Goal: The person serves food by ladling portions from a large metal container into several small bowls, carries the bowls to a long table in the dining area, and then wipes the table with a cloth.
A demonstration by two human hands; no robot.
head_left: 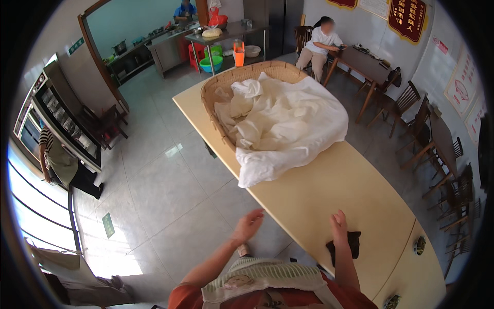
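Note:
My left hand (249, 224) hangs in the air just off the near edge of a pale yellow table (320, 189), holding nothing, its fingers loosely curled. Above the tabletop my right hand (339, 223) is also free, with fingers slightly apart. A dark folded cloth (353, 244) lies under my right forearm, partly hidden by it. Beyond both hands sits a large woven bamboo basket (216, 112) on the table. A crumpled white cloth (278, 116) lines it and drapes over its near and right sides. What is under the cloth is hidden.
Two small bowls (419, 245) stand at the table's right end. A person sits by a dark wooden table (362, 60); another stands near a glass-door fridge (65, 119), and a third is in the kitchen. Wooden chairs (405, 98) line the right. A steel worktable (231, 33) stands behind.

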